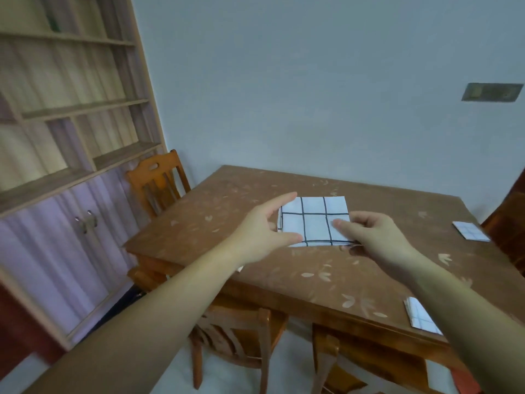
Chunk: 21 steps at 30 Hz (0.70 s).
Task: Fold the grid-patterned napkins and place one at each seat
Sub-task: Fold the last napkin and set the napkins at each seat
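A folded white napkin with a black grid (314, 220) is held just above the brown table (255, 200), near its middle. My left hand (264, 228) grips the napkin's left edge, thumb under the near corner and fingers along the far side. My right hand (372, 234) pinches the napkin's near right corner. Two more folded grid napkins lie flat on the table: one at the right edge (470, 230), one at the near right edge (422, 315), partly hidden by my right forearm.
A wooden chair (157, 180) stands at the table's left side. Another chair (235, 334) is tucked under the near edge. A tall shelf unit with cabinet doors (71, 137) fills the left wall. A dark chair back (508, 223) shows at the far right.
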Motion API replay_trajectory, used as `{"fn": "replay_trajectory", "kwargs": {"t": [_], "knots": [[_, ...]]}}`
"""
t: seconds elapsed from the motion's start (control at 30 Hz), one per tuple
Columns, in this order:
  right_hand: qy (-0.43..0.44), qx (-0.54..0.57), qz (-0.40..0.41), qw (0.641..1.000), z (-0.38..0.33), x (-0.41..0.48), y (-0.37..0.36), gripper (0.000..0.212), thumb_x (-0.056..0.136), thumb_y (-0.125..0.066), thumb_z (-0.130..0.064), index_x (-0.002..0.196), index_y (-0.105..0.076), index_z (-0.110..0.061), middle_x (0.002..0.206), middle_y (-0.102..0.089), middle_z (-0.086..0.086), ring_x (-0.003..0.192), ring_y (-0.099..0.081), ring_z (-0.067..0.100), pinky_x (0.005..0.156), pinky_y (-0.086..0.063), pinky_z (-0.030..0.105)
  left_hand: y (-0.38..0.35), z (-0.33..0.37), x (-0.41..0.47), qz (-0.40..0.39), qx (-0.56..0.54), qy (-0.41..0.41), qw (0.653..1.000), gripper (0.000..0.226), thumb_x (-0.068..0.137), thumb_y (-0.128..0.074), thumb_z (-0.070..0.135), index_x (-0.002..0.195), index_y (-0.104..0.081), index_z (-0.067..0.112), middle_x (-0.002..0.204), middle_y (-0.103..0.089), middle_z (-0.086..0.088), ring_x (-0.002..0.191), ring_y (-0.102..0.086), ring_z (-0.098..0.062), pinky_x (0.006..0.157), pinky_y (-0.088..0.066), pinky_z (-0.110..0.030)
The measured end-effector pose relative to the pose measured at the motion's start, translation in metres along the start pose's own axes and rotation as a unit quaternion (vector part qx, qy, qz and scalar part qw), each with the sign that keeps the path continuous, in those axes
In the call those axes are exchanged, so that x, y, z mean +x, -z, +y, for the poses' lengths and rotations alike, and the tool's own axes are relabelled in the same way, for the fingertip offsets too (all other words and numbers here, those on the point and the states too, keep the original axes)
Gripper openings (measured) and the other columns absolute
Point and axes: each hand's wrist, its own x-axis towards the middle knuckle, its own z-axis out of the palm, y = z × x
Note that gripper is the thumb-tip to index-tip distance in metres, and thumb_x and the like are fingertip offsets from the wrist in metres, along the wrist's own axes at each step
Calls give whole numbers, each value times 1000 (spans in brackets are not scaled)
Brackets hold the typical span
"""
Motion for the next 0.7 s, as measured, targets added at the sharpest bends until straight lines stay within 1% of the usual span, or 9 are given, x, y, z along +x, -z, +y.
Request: {"fn": "replay_trajectory", "kwargs": {"t": [0.13,0.2,0.27,0.33,0.4,0.43,0.5,0.6,0.7], "knots": [[-7,2,-57,998,-18,14,-69,27,92,-66,-15,98,-66,11,80,-57,15,51,-61,9,48,-48,18,65,-26,-26,36,19,25,999,82,80,-79,9,147,-39,38,147,-51,8,106,-69,-12,84,-58,-23],[-1,3,-76,997,-34,16,-113,16,94,-63,-13,92,-71,1,75,-64,9,48,-59,7,45,-47,17,104,-43,-44,63,11,43,997,90,75,-83,12,147,-38,40,150,-47,7,114,-66,-19,92,-57,-35],[10,11,-94,996,-46,18,-161,15,96,-61,-12,89,-73,-5,74,-68,8,47,-56,8,45,-47,17,146,-60,-63,95,-11,77,992,98,67,-87,20,148,-35,41,146,-53,4,122,-60,-22,99,-52,-46],[18,14,-105,994,-58,21,-210,18,97,-60,-14,92,-72,-2,79,-67,13,51,-56,10,49,-48,19,187,-77,-83,119,-104,117,980,79,75,-82,22,144,-44,31,126,-68,-2,108,-69,-20,92,-55,-43],[26,10,-112,993,-67,25,-259,23,97,-59,-17,95,-69,4,82,-61,16,52,-57,10,51,-49,21,225,-86,-105,124,-200,165,958,35,90,-69,23,124,-62,20,103,-77,-5,77,-74,-18,69,-59,-31],[28,9,-115,993,-70,27,-284,25,97,-58,-18,96,-68,6,83,-59,17,52,-58,11,51,-49,22,242,-92,-115,125,-212,179,952,23,93,-66,23,115,-66,16,96,-77,-5,67,-72,-16,61,-57,-26],[32,15,-123,992,-75,30,-330,25,98,-57,-21,98,-71,-1,83,-64,12,53,-59,11,53,-49,23,273,-107,-134,144,-194,182,953,16,95,-64,21,106,-68,12,90,-76,-5,59,-69,-13,56,-56,-21],[34,21,-139,989,-82,32,-388,22,100,-54,-24,93,-73,-14,68,-69,-7,51,-57,10,56,-47,26,317,-126,-156,186,-156,168,956,15,96,-61,18,108,-68,10,79,-75,-1,55,-67,-10,58,-55,-21],[50,12,-166,985,-90,39,-436,24,101,-53,-23,90,-73,-16,63,-69,-9,49,-55,9,56,-46,25,360,-140,-170,200,-134,174,955,20,96,-62,23,114,-68,15,89,-78,-1,73,-73,-17,68,-59,-28]]}}
